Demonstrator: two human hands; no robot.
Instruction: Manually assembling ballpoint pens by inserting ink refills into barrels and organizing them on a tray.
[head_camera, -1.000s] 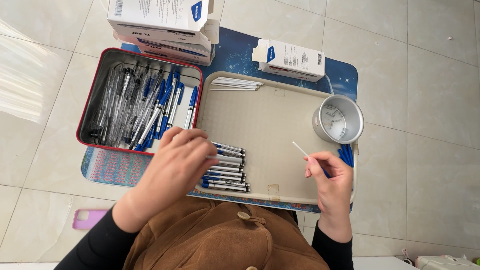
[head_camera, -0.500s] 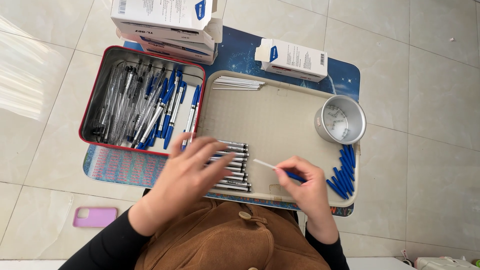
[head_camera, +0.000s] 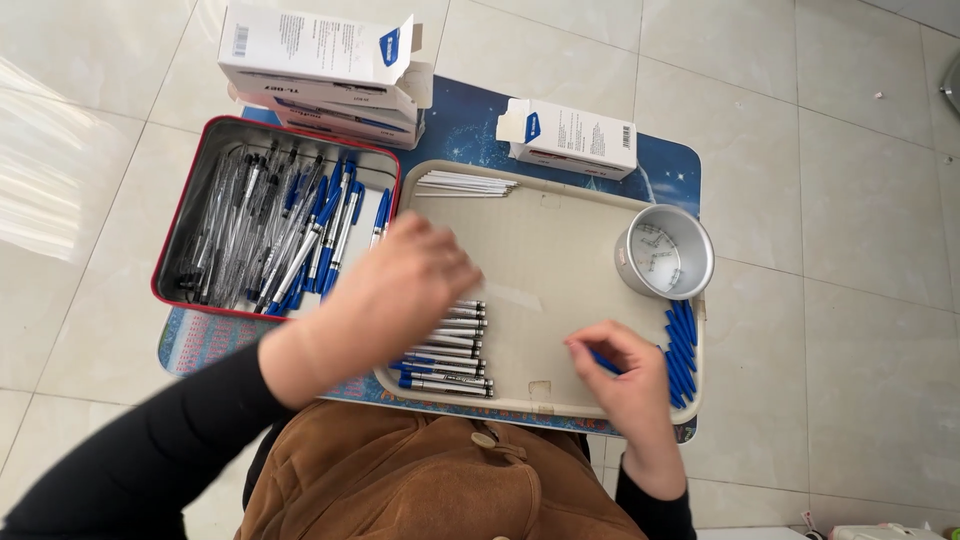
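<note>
My left hand (head_camera: 400, 290) is blurred, hovering over the left edge of the beige tray (head_camera: 560, 250), between a row of finished pens (head_camera: 450, 350) and a red tin (head_camera: 168, 250) full of loose pens (head_camera: 270, 240). Whether it holds anything is unclear. My right hand (head_camera: 625, 380) rests on the tray's lower right, its fingers pinched on a small blue pen part (head_camera: 603, 362). It sits just left of a pile of blue caps (head_camera: 682, 345).
A round metal cup (head_camera: 665, 252) stands at the tray's right. Thin white refills (head_camera: 465, 184) lie at its top left. Stacked white boxes (head_camera: 320, 60) and a smaller white box (head_camera: 570, 138) sit at the far side of the blue table (head_camera: 470, 125). Tiled floor surrounds it.
My left hand lifted off the row of pens and moved up and left toward the tin. My right hand lowered; the white refill it held no longer shows.
</note>
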